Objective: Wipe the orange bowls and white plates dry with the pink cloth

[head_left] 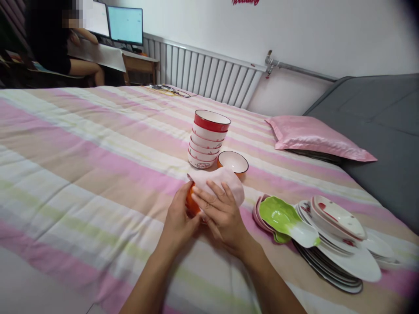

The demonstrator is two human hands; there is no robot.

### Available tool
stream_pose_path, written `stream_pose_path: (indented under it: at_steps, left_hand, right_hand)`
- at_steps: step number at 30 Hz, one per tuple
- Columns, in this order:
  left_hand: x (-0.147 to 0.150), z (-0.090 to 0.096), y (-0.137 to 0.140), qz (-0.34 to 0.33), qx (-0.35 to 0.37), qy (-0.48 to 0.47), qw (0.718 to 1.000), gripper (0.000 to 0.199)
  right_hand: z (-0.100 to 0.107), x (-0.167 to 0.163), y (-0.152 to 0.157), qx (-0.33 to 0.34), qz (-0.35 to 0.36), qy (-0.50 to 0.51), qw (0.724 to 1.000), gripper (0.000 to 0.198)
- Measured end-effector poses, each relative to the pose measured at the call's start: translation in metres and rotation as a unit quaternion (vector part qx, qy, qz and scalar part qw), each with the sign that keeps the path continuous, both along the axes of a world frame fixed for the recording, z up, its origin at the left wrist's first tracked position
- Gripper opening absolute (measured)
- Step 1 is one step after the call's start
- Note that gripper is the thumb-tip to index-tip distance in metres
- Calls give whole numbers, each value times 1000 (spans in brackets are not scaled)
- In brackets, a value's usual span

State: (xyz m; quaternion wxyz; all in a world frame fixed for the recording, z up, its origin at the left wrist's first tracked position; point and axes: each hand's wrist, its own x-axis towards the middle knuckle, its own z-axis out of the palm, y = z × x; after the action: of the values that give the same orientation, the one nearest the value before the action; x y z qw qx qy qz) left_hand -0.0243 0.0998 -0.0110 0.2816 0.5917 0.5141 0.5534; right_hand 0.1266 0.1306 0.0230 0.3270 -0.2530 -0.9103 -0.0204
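My left hand (pixel 178 218) grips the side of an orange bowl (pixel 191 203), its fingers curled round the left edge. A pale pink cloth (pixel 236 185) is draped over the bowl and covers most of it. With its fingers laid together, my right hand (pixel 224 216) presses the cloth against the bowl. Just beyond stands a second orange bowl (pixel 233 162) with a white inside and dark rim, upright on the bed. Beside that rises a stack of white bowls (pixel 205 141), with a red-banded bowl (pixel 212 124) on top.
To the right lie a green leaf-shaped dish (pixel 278 213) and a pile of white plates (pixel 358 259) with oval dishes (pixel 340 218). A pink pillow (pixel 314 137) rests by the grey headboard (pixel 369 109). Cables (pixel 172 90) lie on the far striped bedspread (pixel 98 174). A person (pixel 49 43) sits near monitors (pixel 125 25).
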Motion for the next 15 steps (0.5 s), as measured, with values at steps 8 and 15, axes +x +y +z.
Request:
stream_pose_path:
  at_steps: [8, 15]
  left_hand:
    - [7, 9, -4, -11, -1, 28, 1000, 64]
    - [13, 21, -7, -14, -2, 93, 996, 63]
  right_hand:
    - [-3, -5, -2, 65, -44, -9, 997, 37]
    - [-6, 3, 7, -19, -93, 94, 991, 38]
